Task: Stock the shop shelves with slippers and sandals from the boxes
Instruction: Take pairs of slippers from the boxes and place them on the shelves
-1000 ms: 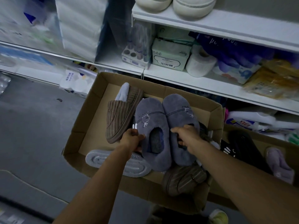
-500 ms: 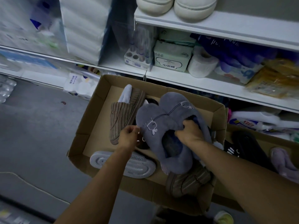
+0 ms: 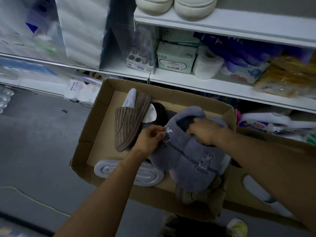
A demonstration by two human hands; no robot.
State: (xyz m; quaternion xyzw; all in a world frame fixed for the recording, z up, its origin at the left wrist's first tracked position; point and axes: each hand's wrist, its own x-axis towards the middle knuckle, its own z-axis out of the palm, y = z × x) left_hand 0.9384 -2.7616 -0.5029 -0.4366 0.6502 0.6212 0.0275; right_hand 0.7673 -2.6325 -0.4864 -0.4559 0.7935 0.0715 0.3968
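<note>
Head view: both hands grip the plush grey-blue slippers — rabbit-embroidered, paired over the cardboard box.

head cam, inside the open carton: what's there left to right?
Upturned grey sole at the near-left, brown corduroy slipper, black slipper, left hand, grey-blue bunny slippers, right hand gripping them, carton right wall.

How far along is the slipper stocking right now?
Done: a cream pair sits on the top shelf. In hand: the right hand grips the grey pair; the left hand pinches its side. Left: a brown slipper and an upturned sole lie in the box.
</note>
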